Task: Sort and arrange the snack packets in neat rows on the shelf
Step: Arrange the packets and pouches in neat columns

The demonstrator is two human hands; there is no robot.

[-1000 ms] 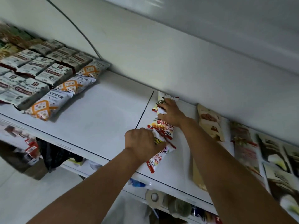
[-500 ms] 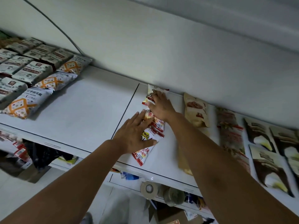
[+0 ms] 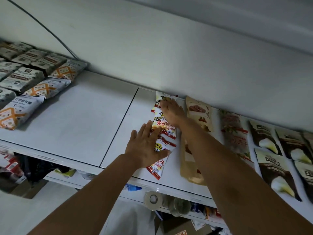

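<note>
Both flat hands, left hand (image 3: 145, 148) and right hand (image 3: 171, 110), press the red-and-white snack packets (image 3: 162, 131) into a column, with much shelf (image 3: 84, 119) unfilled.

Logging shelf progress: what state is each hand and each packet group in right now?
left hand: open, flat on the front of the red-and-white row.
right hand: open, fingers flat on the back packets of that row.
red-and-white packets: lying overlapped in one row, back to front.
tan pouches: lying flat, partly hidden by the right forearm.
dark pouches: lying flat in rows.
grey-and-orange packets: lying overlapped in rows.
</note>
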